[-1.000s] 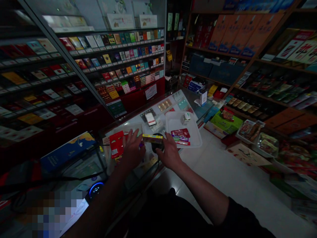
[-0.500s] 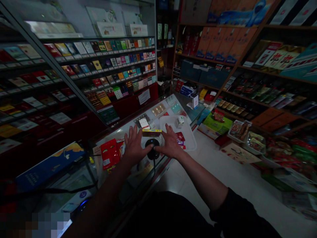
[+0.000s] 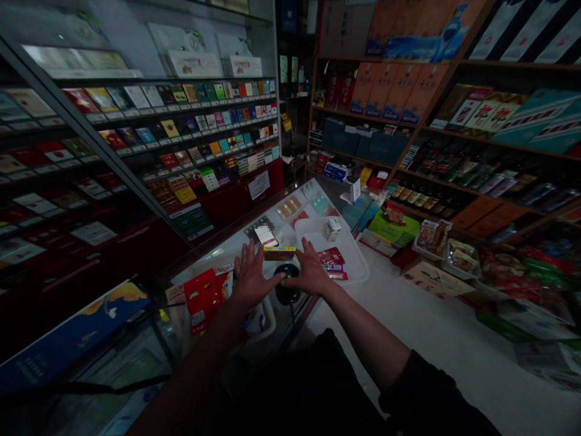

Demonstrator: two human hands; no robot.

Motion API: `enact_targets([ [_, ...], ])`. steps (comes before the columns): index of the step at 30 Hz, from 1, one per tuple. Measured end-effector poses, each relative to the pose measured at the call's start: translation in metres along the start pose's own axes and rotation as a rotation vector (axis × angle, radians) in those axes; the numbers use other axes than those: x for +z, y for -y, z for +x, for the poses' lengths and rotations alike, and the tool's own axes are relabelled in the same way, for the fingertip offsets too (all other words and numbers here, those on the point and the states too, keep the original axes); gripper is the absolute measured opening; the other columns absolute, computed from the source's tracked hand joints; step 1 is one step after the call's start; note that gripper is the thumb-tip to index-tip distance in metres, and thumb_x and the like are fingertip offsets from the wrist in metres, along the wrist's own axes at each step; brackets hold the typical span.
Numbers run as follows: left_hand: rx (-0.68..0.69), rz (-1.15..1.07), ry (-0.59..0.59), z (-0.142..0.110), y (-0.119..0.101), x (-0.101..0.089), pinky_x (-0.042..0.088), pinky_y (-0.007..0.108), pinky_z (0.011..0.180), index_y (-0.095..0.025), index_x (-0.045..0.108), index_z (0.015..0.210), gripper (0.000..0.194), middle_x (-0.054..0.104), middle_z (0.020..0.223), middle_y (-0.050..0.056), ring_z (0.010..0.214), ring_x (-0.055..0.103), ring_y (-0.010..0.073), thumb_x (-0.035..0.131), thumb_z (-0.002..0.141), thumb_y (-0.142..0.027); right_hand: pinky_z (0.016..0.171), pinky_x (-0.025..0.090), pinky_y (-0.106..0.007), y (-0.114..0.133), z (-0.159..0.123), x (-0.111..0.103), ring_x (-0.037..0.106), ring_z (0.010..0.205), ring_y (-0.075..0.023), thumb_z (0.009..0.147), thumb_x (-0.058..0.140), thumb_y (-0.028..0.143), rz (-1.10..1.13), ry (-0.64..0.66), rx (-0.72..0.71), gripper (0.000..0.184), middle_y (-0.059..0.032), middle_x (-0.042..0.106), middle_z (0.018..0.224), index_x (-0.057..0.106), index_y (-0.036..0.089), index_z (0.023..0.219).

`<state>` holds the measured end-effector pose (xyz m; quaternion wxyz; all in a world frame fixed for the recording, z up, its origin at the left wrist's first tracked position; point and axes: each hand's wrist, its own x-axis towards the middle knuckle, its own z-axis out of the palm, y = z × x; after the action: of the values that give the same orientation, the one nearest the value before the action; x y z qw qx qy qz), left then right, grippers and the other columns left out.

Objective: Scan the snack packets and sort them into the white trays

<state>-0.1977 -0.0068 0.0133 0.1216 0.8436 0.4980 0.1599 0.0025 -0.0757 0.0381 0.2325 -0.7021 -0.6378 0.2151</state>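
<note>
My left hand (image 3: 250, 280) is held over the glass counter, fingers stretched out and apart. Opposite it, my right hand (image 3: 313, 272) is also spread, its thumb tip close to or touching the left thumb. Below the thumbs stands a round black corded device (image 3: 287, 293), its cable running toward me. Whether the thumbs touch it I cannot tell. Just beyond, between the fingertips, sits a small yellow-edged box (image 3: 279, 254). Neither hand appears to grip it. A phone with a lit white screen (image 3: 266, 237) lies behind that box.
To the right is a white tray (image 3: 364, 269) with red and purple packets (image 3: 332, 257) and a small white box (image 3: 333, 228). A red packet (image 3: 202, 300) lies at left, beside a blue box (image 3: 77, 327). Cigarette shelves (image 3: 172, 115) and bottle shelves (image 3: 472, 163) surround the counter.
The camera view has shifted slightly, so the counter sits lower in the picture. My thumbs have come closer together above the black device. The hands stay spread.
</note>
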Motion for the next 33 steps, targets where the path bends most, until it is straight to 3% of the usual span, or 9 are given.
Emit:
enact_targets([
  [8, -0.060, -0.038, -0.016, -0.001, 0.017, 0.009, 0.010, 0.065, 0.126, -0.021, 0.024, 0.163, 0.100, 0.006, 0.174, 0.019, 0.161, 0.002, 0.0375, 0.066, 0.084, -0.065, 0.123, 0.019, -0.059, 0.004, 0.018, 0.010, 0.007, 0.159, -0.0404, 0.062, 0.089, 0.052, -0.022, 0.044, -0.014, 0.102, -0.0167, 0.008, 0.174, 0.049, 0.027, 0.151],
  [16, -0.083, -0.050, 0.018, -0.001, 0.023, 0.022, 0.009, 0.065, 0.126, -0.021, 0.028, 0.161, 0.096, 0.007, 0.174, 0.018, 0.161, 0.002, 0.0371, 0.066, 0.084, -0.064, 0.124, 0.019, -0.058, 0.001, 0.022, 0.021, 0.005, 0.159, -0.0414, 0.060, 0.089, 0.049, -0.024, 0.069, 0.028, 0.109, -0.0208, 0.005, 0.173, 0.044, 0.020, 0.154],
  [26, -0.042, -0.055, 0.014, 0.002, 0.010, 0.013, 0.011, 0.062, 0.127, -0.020, 0.025, 0.163, 0.097, 0.008, 0.174, 0.017, 0.161, 0.004, 0.0370, 0.065, 0.085, -0.064, 0.126, 0.018, -0.056, -0.003, 0.017, 0.010, 0.004, 0.160, -0.0389, 0.063, 0.089, 0.051, 0.030, 0.044, 0.030, 0.105, -0.0196, 0.004, 0.173, 0.045, 0.021, 0.154],
  [33, 0.022, -0.064, -0.002, 0.011, -0.009, 0.018, 0.011, 0.064, 0.127, -0.017, 0.027, 0.161, 0.095, 0.009, 0.174, 0.018, 0.161, 0.004, 0.0377, 0.065, 0.085, -0.060, 0.125, 0.021, -0.057, -0.022, 0.010, 0.003, 0.004, 0.159, -0.0415, 0.061, 0.091, 0.048, 0.045, -0.031, 0.049, 0.106, -0.0192, 0.002, 0.173, 0.046, 0.020, 0.153],
])
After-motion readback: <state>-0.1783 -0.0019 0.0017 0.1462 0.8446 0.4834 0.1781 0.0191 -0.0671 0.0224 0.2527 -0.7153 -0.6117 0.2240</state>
